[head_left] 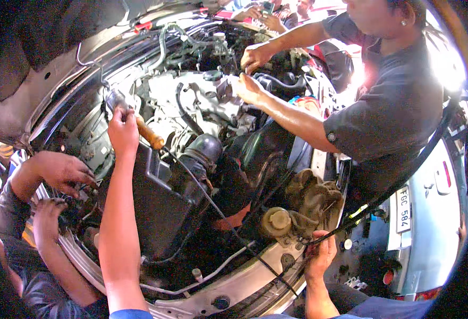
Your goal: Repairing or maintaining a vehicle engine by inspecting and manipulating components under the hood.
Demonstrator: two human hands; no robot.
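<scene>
My left hand (123, 130) is raised over the engine bay, its fingers closed round a hand-held work light (118, 101). The lamp has a grey head, a wire hook at its top and an amber handle (150, 134). From that handle a dark cord (205, 194) runs down across the bay to the front edge. At the front right, my right hand (322, 256) is closed on a black cable (345, 228) that trails up to the right. Beside it are a crumpled brown rag (314, 196) and a round yellowish cap (276, 221).
A co-worker's hands (251, 87) work at the engine (162, 98) on the right. Another person's hands (66, 175) reach in from the left. The raised hood (18, 58) overhangs the far left. A pale blue vehicle (428, 223) stands at the right.
</scene>
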